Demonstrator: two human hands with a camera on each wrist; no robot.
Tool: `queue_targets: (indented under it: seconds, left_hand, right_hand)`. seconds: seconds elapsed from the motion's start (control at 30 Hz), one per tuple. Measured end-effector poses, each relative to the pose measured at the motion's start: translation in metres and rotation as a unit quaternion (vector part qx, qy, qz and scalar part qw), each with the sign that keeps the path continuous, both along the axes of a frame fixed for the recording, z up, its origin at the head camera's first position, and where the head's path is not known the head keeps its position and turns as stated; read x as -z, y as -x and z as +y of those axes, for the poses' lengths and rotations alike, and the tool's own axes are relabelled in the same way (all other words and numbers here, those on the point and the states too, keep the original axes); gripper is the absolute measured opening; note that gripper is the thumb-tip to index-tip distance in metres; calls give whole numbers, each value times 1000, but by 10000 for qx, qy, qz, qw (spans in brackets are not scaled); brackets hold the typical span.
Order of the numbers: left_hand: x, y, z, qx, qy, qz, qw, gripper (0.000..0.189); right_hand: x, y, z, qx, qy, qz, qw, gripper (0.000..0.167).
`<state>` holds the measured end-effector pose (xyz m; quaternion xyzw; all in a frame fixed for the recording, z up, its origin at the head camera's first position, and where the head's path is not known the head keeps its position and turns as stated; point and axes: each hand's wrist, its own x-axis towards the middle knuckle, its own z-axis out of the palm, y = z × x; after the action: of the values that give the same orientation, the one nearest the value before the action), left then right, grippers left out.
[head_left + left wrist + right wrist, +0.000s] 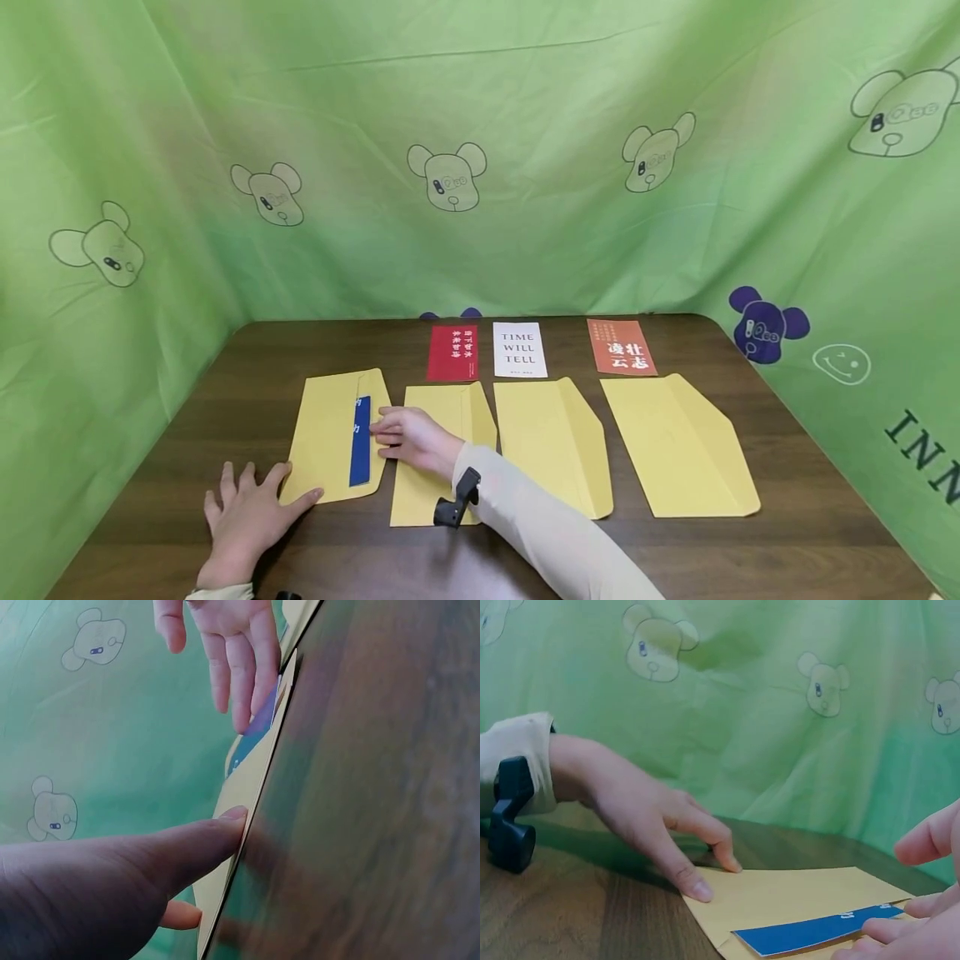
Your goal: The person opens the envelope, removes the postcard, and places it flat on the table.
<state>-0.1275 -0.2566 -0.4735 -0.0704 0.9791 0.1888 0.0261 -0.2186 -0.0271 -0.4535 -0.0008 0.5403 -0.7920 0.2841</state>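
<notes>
A yellow envelope lies at the left of the table with its flap side toward the right. A blue card with white characters sits partly inside it, a strip showing along the opening. My left hand rests at the envelope's near left corner, thumb and index finger spread on the paper. With extended fingers my right hand touches the card's exposed edge; in the right wrist view those fingers lie against the blue card. The card's other part is hidden in the envelope.
Right of it lie three more yellow envelopes with flaps unfolded. Behind them are a red card, a white card and an orange card. A green printed curtain surrounds the wooden table.
</notes>
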Motion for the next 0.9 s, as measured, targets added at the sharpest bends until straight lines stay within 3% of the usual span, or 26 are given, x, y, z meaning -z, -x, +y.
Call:
queue_targets:
  seconds: [0.23,0.6,0.9]
  left_hand:
    - [-1,1,0,26,-22,-71,10000,95]
    - [-1,-3,-1,41,-40,-74,10000,98]
    - [-2,-3,-2,34,-43,-161,9999,98]
  right_hand:
    - [2,2,0,-122,113,0,9999,60]
    - [13,-3,-9,-42,-306,501,9983,49]
    - [12,-6,-11,14,-496,563,9972,46]
